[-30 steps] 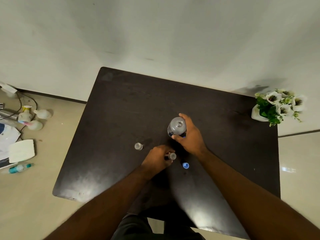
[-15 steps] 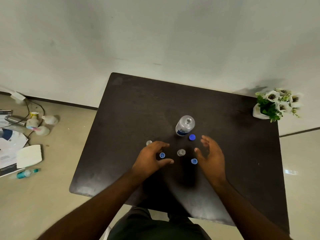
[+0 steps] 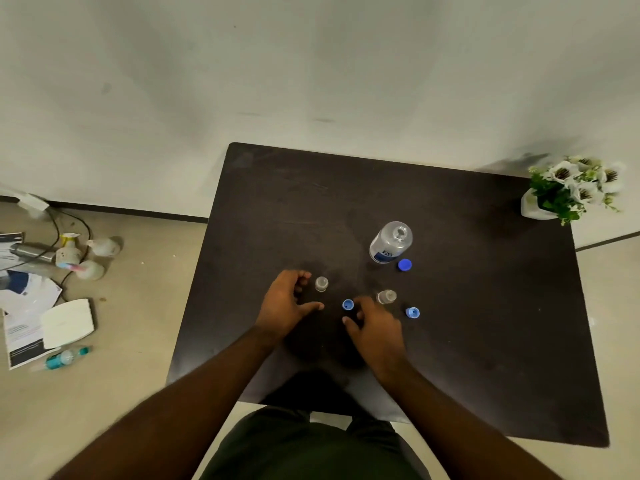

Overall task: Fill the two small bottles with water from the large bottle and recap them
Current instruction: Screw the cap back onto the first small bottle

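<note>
Dark, matte and faintly scuffed, the counter (image 3: 277, 209) carries everything the task needs in a loose cluster near its middle. The large bottle (image 3: 391, 242) stands upright and uncapped toward the far side, clear plastic with a blue label, its deep-blue cap (image 3: 404, 265) lying just beside its base. Two small clear bottles stand upright with open mouths: the left small bottle (image 3: 321, 283) just right of the left hand (image 3: 284, 306), and the right small bottle (image 3: 386, 296) just beyond the right hand (image 3: 375, 327). Two light-blue caps lie open side up; the left light-blue cap (image 3: 347, 304) sits between the hands, immediately ahead of the right hand's fingers (image 3: 356, 308), while the right light-blue cap (image 3: 412, 312) rests to the right of that hand, apart from it. Both hands hover with fingers loosely curled and released, holding nothing. The right hand looks nearer the left light-blue cap, so a short reach forward and slightly left would likely take it; the left hand is better placed to steady its bottle. Whether the small bottles already hold water cannot be told.
</note>
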